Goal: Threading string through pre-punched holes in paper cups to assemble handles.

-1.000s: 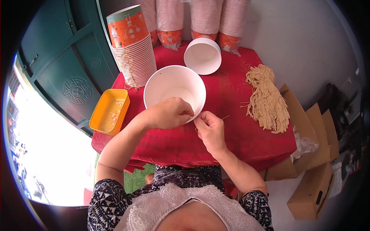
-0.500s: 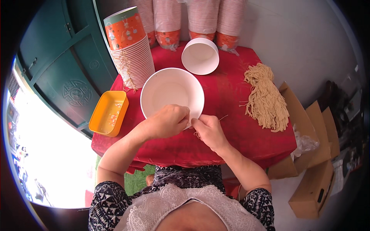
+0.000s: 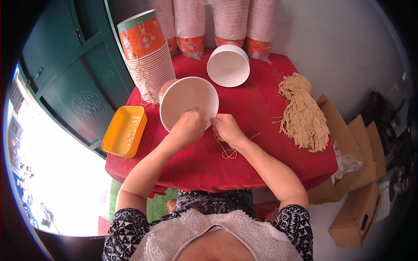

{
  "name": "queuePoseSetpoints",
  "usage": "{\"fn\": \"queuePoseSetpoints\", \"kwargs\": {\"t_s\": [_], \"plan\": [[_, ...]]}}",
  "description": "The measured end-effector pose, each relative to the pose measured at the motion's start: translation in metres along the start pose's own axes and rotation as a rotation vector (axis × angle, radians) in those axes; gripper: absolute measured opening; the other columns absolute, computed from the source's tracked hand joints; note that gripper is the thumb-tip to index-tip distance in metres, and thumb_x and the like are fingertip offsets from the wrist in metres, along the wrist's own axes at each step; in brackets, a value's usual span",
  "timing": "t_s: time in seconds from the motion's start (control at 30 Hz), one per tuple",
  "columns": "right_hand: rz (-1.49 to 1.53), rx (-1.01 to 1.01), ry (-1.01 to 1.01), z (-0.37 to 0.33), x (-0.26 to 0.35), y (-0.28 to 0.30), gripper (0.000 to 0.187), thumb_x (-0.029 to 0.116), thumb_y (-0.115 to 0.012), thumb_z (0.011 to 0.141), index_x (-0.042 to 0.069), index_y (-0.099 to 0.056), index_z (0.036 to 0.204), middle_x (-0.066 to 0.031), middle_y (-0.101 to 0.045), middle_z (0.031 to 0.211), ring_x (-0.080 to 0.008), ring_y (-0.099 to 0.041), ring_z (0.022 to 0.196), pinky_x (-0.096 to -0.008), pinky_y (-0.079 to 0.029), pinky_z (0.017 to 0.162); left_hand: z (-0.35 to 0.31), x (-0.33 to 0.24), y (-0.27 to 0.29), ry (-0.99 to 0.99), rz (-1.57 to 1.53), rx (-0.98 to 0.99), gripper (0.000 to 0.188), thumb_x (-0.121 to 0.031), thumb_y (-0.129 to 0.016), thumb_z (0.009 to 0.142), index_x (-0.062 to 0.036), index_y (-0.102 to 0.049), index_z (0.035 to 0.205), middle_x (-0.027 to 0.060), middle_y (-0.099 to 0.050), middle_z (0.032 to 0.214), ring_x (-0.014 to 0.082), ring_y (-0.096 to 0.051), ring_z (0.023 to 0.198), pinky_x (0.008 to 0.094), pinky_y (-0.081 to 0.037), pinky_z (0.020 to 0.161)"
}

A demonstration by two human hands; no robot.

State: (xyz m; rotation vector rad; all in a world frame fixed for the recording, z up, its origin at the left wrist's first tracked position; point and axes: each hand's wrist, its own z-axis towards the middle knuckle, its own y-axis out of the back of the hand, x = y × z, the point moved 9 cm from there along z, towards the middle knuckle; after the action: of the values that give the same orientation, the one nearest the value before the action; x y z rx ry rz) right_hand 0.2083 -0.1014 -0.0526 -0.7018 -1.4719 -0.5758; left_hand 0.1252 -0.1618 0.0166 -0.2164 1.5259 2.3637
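A large white-lined paper bucket (image 3: 185,98) with an orange outside leans on the table, its mouth tilted toward me. My left hand (image 3: 190,125) reaches inside the mouth, closed with curled fingers near the right side of the rim; what the fingertips pinch is hidden. At the rim's lower right, outside the bucket, my right hand (image 3: 227,128) is closed in a pinch on a thin beige string (image 3: 229,154). That string loops on the red cloth below the hand, and one end sticks out past the right wrist.
A tall stack of paper buckets (image 3: 152,71) draped with strings stands left, a yellow tray (image 3: 126,132) with small scraps before it. One white bucket (image 3: 228,67) lies behind. Bagged stacks (image 3: 230,19) line the back. A string bundle (image 3: 305,113) lies right, cardboard boxes (image 3: 355,213) beyond.
The bucket has turned and tilted, so its orange side shows at left. Both hands have shifted up and slightly left with the rim. More of the string loop shows below my right hand.
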Motion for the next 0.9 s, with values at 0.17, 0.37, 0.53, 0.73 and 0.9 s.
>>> {"fn": "queuePoseSetpoints", "kwargs": {"t_s": [0.17,0.37,0.53,0.73,0.9], "plan": [[-0.225,-0.049,0.006,0.02,-0.01,0.011,0.03,0.014,-0.054,0.094,0.003,-0.056,0.066,0.0009,-0.049,0.057,-0.0073,-0.041,0.046,-0.0267,-0.031,0.041,0.0,0.02,-0.023,0.069,-0.169,-0.055,0.012,-0.004,-0.062,0.081,0.0046,-0.058,0.074,0.0202,-0.062,0.085,0.0366,-0.062,0.08,0.0442,-0.049,0.071],[-0.709,-0.196,0.088,0.021,0.002,0.024,0.028,0.021,-0.063,0.087,-0.002,-0.067,0.072,-0.0176,-0.064,0.067,-0.029,-0.062,0.062,-0.0424,-0.048,0.058,0.002,0.013,-0.028,0.042,-0.351,-0.1,0.01,-0.002,-0.06,0.079,0.0053,-0.062,0.072,0.0202,-0.062,0.09,0.0377,-0.062,0.076,0.043,-0.051,0.071],[-0.936,-0.228,0.036,0.017,0.008,0.026,0.026,0.024,-0.064,0.085,-0.001,-0.07,0.08,-0.0242,-0.067,0.079,-0.0413,-0.067,0.08,-0.0505,-0.053,0.07,0.0,0.036,-0.045,0.15,-0.558,-0.127,0.013,-0.005,-0.063,0.081,0.0042,-0.06,0.072,0.0135,-0.063,0.079,0.0223,-0.06,0.068,0.0346,-0.049,0.064],[-0.933,-0.193,0.101,0.022,0.002,0.032,0.027,0.024,-0.064,0.086,-0.002,-0.07,0.081,-0.0247,-0.067,0.079,-0.0422,-0.066,0.08,-0.0515,-0.053,0.07,-0.001,0.058,-0.071,0.448,-0.881,-0.085,0.011,-0.008,-0.064,0.085,0.0015,-0.063,0.079,0.0029,-0.062,0.072,0.0093,-0.054,0.065,0.0263,-0.044,0.059],[-0.848,-0.132,0.023,0.022,0.002,0.03,0.029,0.023,-0.063,0.087,-0.005,-0.069,0.08,-0.0266,-0.065,0.079,-0.0434,-0.065,0.08,-0.0514,-0.052,0.071,-0.003,0.058,-0.075,0.521,-1.041,-0.02,0.013,-0.009,-0.062,0.087,0.0009,-0.065,0.08,0.001,-0.062,0.073,0.0089,-0.054,0.066,0.0251,-0.044,0.06]]}}
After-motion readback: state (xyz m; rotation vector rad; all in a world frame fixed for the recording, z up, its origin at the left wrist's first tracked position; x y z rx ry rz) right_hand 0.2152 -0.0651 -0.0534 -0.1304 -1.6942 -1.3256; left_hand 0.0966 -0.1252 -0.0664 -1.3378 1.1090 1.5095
